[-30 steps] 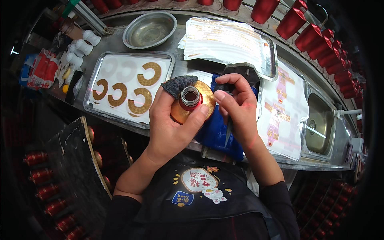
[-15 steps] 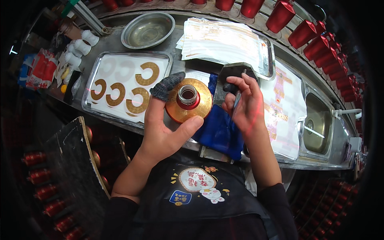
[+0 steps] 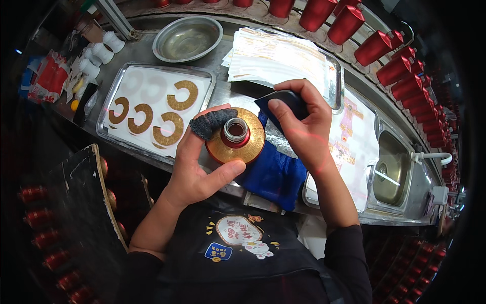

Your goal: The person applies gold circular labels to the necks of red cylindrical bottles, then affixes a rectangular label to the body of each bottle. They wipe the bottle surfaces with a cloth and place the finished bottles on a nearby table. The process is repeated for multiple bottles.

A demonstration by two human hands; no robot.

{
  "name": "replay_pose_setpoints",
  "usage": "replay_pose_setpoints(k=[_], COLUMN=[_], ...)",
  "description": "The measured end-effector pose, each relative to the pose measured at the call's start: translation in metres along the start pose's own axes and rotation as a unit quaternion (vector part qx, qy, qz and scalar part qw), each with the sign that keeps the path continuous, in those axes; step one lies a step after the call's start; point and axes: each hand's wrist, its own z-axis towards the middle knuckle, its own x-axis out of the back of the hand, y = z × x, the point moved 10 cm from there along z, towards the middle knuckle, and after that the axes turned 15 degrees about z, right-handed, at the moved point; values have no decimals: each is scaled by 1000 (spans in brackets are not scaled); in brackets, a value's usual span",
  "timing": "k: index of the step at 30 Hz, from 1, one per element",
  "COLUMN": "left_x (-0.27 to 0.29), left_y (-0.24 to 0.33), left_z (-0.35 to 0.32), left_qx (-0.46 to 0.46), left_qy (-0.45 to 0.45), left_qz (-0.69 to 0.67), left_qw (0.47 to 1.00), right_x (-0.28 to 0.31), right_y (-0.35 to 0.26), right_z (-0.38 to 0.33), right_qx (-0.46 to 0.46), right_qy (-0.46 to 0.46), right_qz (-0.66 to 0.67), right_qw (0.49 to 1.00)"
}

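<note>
My left hand point(image 3: 195, 175) wraps round a red bottle point(image 3: 236, 129) with an open, threaded metal neck facing up. A gold ring-shaped label covers the bottle's shoulder. One finger of this hand wears a dark knitted finger cover point(image 3: 213, 123), which lies along the label's edge. To the right of the bottle, my right hand point(image 3: 310, 124) grips a dark flat scraper point(image 3: 286, 107) with a pointed corner turned toward the bottle, apart from it. Below the scraper lies a blue cloth point(image 3: 277, 175) at the counter's front edge.
A metal tray point(image 3: 104, 124) at left holds several gold C-shaped labels point(image 3: 140, 118). Behind it is a metal basin point(image 3: 187, 39). Printed sheets point(image 3: 278, 55) lie at the back, more sheets point(image 3: 349, 152) at right beside a sink point(image 3: 392, 167). Red bottles point(image 3: 346, 24) line the far edge.
My right hand has turned over and moved up and left, and it now holds the dark scraper. The thin metal tool between its fingers no longer shows. The bottle stays in my left hand.
</note>
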Motion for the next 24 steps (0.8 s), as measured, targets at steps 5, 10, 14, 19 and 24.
replay_pose_setpoints(k=[5, 10, 14, 19, 24], left_x=[-8, -12, -10, -9, -2], left_y=[-2, -7, -3, -3, -9], left_z=[-2, -1, 0, 0, 3], left_qx=[20, 54, 35, 21, -8], left_qy=[25, 30, 35, 8, -12], left_qz=[-114, -114, -102, -95, 14], left_qw=[993, 992, 994, 995, 1000], right_x=[-13, 13, -1, -7, -35], right_y=[-49, -3, -14, -53, -71], right_z=[-25, -19, -16, -39, -64], right_qx=[154, -6, 98, 248, 316], right_qy=[-54, 58, -41, -83, -226], right_qz=[50, 9, -63, -70, -127], right_qw=[985, 998, 992, 963, 912])
